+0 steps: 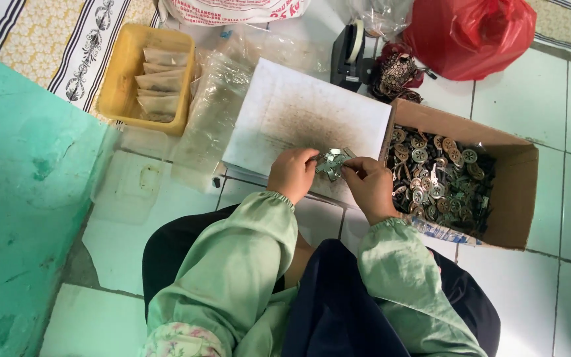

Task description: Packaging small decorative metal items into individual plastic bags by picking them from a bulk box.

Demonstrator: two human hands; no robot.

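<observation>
Both hands meet over a small bunch of flat metal pieces (332, 163), silver-grey and overlapping, which sits between them just above the near edge of a white sheet. The left hand (292, 173) curls its fingers closed onto the left side of the bunch, and the right hand (369, 185) pinches the right side with thumb and fingertips pressed together on the metal. Both wrists come out of pale green sleeves (252, 251) with gathered cuffs, and a dark garment lies over the lap nearest the camera. The white sheet (299, 112), smudged grey in the middle, lies under the hands on the tiled floor (563, 297). Just right of the right hand stands an open cardboard box (520, 198) filled with many round, spoked metal parts (434, 178) in silver and brass tones. Left of the sheet lies a heap of clear plastic bags (216, 112), and farther left a yellow tray (120, 86) holds several small filled packets. At the far side stand a dark tape dispenser (350, 56), a patterned cloth pouch (394, 76) and a red plastic bag (470, 33). A green painted surface (21, 198) fills the left edge.
</observation>
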